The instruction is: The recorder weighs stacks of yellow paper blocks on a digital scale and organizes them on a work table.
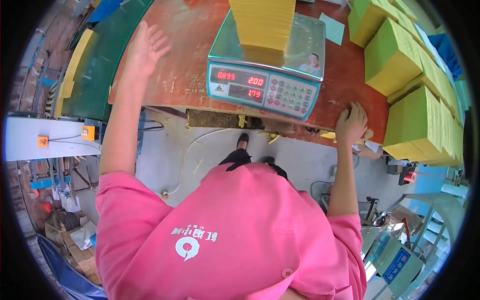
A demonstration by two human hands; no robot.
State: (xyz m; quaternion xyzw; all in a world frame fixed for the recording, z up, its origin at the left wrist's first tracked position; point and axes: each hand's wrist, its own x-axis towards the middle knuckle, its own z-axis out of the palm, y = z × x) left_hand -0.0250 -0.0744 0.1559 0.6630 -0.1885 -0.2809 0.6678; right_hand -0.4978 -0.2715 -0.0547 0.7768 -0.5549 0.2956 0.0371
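Observation:
My left hand is open and holds nothing, its fingers spread beside the left end of the red worktable. My right hand rests on the table's front edge at the right, fingers loosely bent over the wood and nothing seen in them. Between the two stands a teal digital scale with lit red digits and a keypad. On its pan a tall stack of yellow paper sits upright, its top cut off by the picture's edge. Neither hand touches the scale or the stack.
Several blocks of stacked yellow paper line the table's right side. A pale sheet lies beside the scale. To the left runs a green surface with a yellow strip. Below right stands a metal machine; a thin cable crosses the floor.

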